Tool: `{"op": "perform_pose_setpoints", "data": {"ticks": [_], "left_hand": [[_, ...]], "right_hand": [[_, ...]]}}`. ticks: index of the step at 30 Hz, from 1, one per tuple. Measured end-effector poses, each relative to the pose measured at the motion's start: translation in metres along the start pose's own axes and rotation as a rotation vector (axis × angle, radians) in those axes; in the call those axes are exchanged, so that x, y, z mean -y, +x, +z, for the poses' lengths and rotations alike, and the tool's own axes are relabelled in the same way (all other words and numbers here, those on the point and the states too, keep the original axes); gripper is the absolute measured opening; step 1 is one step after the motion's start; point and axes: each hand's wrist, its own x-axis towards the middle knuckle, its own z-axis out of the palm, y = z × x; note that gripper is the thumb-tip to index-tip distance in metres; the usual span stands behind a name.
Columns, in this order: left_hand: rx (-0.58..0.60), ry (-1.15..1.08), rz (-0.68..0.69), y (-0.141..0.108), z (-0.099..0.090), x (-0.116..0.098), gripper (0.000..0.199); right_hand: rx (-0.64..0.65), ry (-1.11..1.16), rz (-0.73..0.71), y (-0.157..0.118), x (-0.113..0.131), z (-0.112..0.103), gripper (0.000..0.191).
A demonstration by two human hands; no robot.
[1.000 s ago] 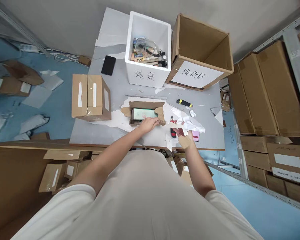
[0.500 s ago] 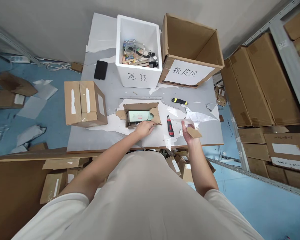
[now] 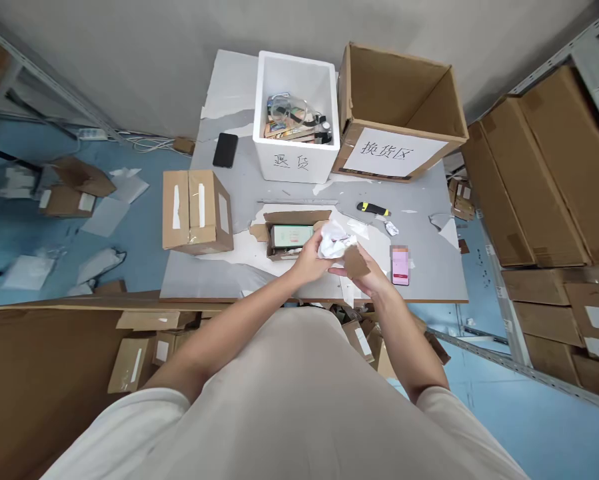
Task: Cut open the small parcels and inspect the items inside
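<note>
"退货" across the white foam box, "换货区" on the big carton's sheet! Left hand clamps crumpled white paper right beside the pale green box; right hand pinches a cardboard scrap, its other fingers stretched below the paper.

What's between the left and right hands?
Crumpled white paper at the left hand, a brown cardboard scrap at the right hand; head view shows both.
</note>
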Motion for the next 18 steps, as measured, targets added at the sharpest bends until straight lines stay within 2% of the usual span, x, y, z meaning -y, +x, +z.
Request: {"op": "perform_pose_setpoints", "data": {"ticks": [3, 5, 7, 8, 9, 11, 12, 13, 15, 16, 18], "left_hand": [[-0.188, -0.058, -0.113, -0.021, -0.014, -0.001, 0.048], [-0.354, 0.003, -0.189, -0.042, -0.041, -0.004, 0.041], [-0.450, 0.157, -0.227, -0.063, -0.077, -0.007, 0.039], [-0.411, 0.270, -0.233, -0.071, -0.095, -0.007, 0.037], [-0.308, 0.389, -0.239, -0.077, -0.112, -0.007, 0.035], [-0.003, 0.615, -0.194, -0.082, -0.136, -0.002, 0.028], [0.131, 0.720, -0.155, -0.082, -0.141, 0.002, 0.024], [0.234, 0.821, -0.118, -0.079, -0.141, 0.009, 0.021], [0.341, 0.995, -0.078, -0.071, -0.133, 0.024, 0.020], [0.364, 1.057, -0.076, -0.066, -0.126, 0.034, 0.021], [0.394, 1.104, -0.081, -0.061, -0.114, 0.052, 0.024]], "right_hand": [[0.142, -0.056, 0.077, -0.002, -0.010, 0.012, 0.046], [0.235, -0.124, 0.108, -0.001, -0.016, 0.012, 0.047], [0.241, -0.257, 0.062, 0.007, -0.017, 0.005, 0.046], [0.211, -0.343, 0.020, 0.014, -0.016, 0.001, 0.044], [0.167, -0.441, -0.026, 0.025, -0.013, -0.002, 0.041], [0.092, -0.679, -0.113, 0.054, -0.005, -0.004, 0.033], [0.086, -0.827, -0.154, 0.072, -0.001, -0.002, 0.030], [0.116, -0.990, -0.194, 0.090, 0.001, 0.004, 0.029], [0.274, -1.293, -0.179, 0.126, 0.001, 0.020, 0.027], [0.363, -1.419, -0.102, 0.141, -0.002, 0.030, 0.025], [0.485, -1.632, 0.151, 0.163, -0.016, 0.047, 0.018]]}}
